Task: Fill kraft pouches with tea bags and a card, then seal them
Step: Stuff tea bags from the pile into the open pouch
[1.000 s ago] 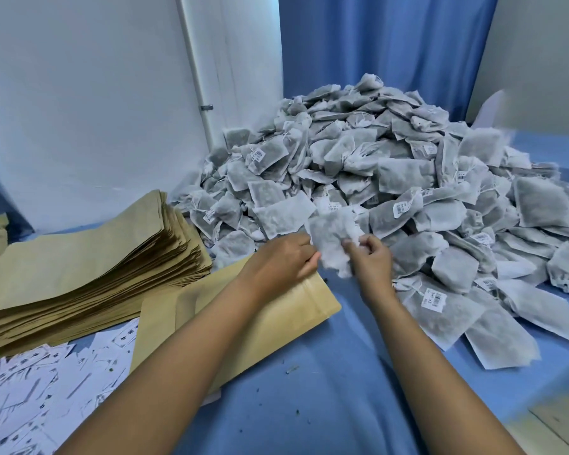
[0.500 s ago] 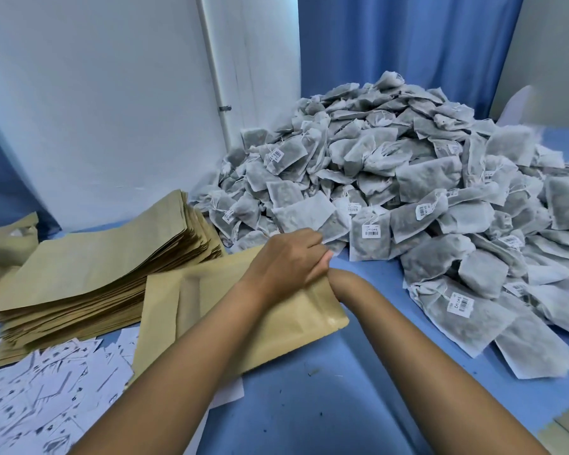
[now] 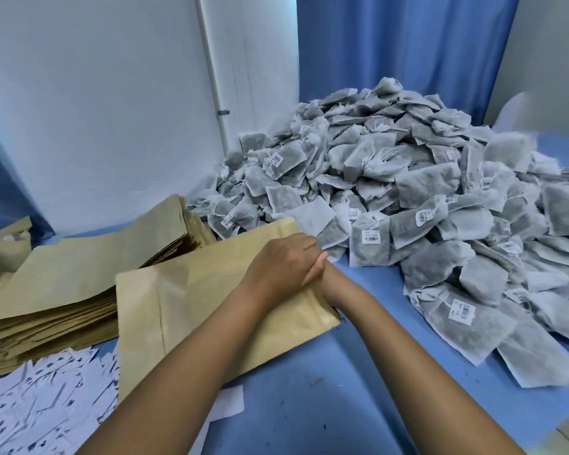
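A smooth tan kraft pouch [image 3: 211, 307] lies flat on the blue table [image 3: 309, 405], its mouth toward the big mound of soft, grey, fibrous tea bags [image 3: 408, 198]. The left hand [image 3: 283, 264] rests palm-down on the pouch's upper right edge, fingers curled over the opening. The right hand [image 3: 329, 290] reaches inside the pouch up to the wrist, so its grip cannot be told. Left of it sit a stack of empty pouches [image 3: 63, 290] and scattered white printed cards [image 3: 40, 405]. Small barcode labels on the tea bags are too blurred to read.
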Action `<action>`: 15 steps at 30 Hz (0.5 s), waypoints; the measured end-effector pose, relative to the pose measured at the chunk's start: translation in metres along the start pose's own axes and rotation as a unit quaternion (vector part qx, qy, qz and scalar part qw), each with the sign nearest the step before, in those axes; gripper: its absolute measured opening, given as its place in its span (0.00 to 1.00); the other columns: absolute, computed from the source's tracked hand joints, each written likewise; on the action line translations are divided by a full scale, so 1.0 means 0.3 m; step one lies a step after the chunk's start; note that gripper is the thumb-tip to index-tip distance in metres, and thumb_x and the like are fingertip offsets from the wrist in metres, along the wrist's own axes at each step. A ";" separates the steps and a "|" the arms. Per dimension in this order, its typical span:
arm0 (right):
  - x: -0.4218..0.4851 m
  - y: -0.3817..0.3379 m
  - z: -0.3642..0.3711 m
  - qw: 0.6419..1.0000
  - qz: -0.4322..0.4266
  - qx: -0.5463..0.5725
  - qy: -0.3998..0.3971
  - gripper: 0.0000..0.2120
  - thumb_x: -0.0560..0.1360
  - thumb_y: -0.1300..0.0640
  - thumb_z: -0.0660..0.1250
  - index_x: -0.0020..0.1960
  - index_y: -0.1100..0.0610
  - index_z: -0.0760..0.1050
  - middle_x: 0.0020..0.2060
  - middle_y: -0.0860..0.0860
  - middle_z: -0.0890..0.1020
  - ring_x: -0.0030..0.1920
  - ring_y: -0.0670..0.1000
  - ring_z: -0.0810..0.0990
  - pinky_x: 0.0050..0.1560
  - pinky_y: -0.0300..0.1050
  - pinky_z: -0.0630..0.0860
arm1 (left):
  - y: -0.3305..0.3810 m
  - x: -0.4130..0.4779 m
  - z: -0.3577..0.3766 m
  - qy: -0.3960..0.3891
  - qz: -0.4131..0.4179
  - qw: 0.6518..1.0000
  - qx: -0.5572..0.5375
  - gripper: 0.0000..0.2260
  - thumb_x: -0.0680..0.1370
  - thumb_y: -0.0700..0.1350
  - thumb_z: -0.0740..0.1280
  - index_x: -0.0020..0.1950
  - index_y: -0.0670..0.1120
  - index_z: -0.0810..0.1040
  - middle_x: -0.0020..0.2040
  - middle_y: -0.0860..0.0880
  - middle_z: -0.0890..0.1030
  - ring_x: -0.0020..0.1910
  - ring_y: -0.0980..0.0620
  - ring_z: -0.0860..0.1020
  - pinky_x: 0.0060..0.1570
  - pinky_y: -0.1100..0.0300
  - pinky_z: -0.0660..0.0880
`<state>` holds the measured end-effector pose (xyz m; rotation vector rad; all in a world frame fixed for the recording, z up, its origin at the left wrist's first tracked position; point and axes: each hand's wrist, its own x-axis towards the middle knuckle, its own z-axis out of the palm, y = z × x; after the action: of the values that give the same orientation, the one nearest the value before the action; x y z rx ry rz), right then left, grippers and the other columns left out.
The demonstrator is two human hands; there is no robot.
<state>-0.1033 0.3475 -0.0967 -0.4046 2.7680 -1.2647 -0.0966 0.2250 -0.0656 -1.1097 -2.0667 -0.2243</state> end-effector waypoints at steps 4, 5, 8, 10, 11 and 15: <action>0.029 0.012 -0.003 0.990 -0.003 0.025 -0.140 0.16 0.80 0.62 0.60 0.67 0.62 0.68 0.61 0.53 0.74 0.56 0.44 0.74 0.52 0.25 0.68 | -0.047 -0.032 0.000 0.006 -0.058 0.998 0.003 0.17 0.78 0.43 0.56 0.32 0.40 0.75 0.30 0.43 0.74 0.29 0.43 0.75 0.25 0.54 0.71; 0.028 0.025 -0.018 0.986 -0.013 0.078 -0.149 0.13 0.79 0.61 0.62 0.63 0.57 0.73 0.58 0.50 0.77 0.54 0.42 0.75 0.49 0.24 0.69 | -0.062 -0.045 -0.007 0.013 -0.076 0.997 0.011 0.17 0.79 0.43 0.56 0.32 0.40 0.74 0.30 0.43 0.74 0.29 0.43 0.75 0.26 0.54 0.70; 0.060 0.130 -0.091 0.979 0.012 0.091 0.183 0.11 0.77 0.55 0.66 0.57 0.57 0.79 0.60 0.53 0.78 0.63 0.52 0.73 0.65 0.42 0.70 | -0.091 -0.068 -0.022 0.021 -0.112 0.993 0.032 0.18 0.78 0.44 0.55 0.31 0.41 0.73 0.29 0.44 0.73 0.28 0.44 0.74 0.24 0.56 0.67; 0.086 0.221 -0.163 0.906 0.130 -0.151 0.374 0.16 0.78 0.53 0.64 0.65 0.55 0.74 0.72 0.60 0.64 0.74 0.60 0.58 0.75 0.55 0.51 | -0.091 -0.073 -0.025 0.020 -0.120 0.992 0.034 0.18 0.78 0.45 0.55 0.31 0.41 0.72 0.29 0.44 0.72 0.27 0.44 0.73 0.24 0.57 0.65; 0.093 0.268 -0.201 0.875 0.176 -0.224 0.392 0.18 0.80 0.54 0.61 0.69 0.55 0.69 0.75 0.60 0.56 0.76 0.62 0.50 0.74 0.58 0.44 | -0.086 -0.077 -0.025 0.018 -0.115 0.993 0.034 0.18 0.78 0.45 0.55 0.31 0.41 0.72 0.29 0.45 0.72 0.27 0.44 0.73 0.24 0.58 0.65; 0.119 0.398 -0.281 0.827 0.256 -0.377 0.327 0.19 0.80 0.57 0.55 0.70 0.57 0.65 0.73 0.65 0.58 0.73 0.66 0.53 0.72 0.59 0.48 | -0.070 -0.084 -0.024 -0.010 -0.069 0.997 0.030 0.18 0.79 0.44 0.55 0.32 0.41 0.74 0.29 0.46 0.73 0.29 0.45 0.74 0.26 0.56 0.69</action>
<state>-0.1770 0.4745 -0.1292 0.8864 3.4493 -0.1258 -0.1005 0.1929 -0.0742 -0.9385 -2.1559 -0.2172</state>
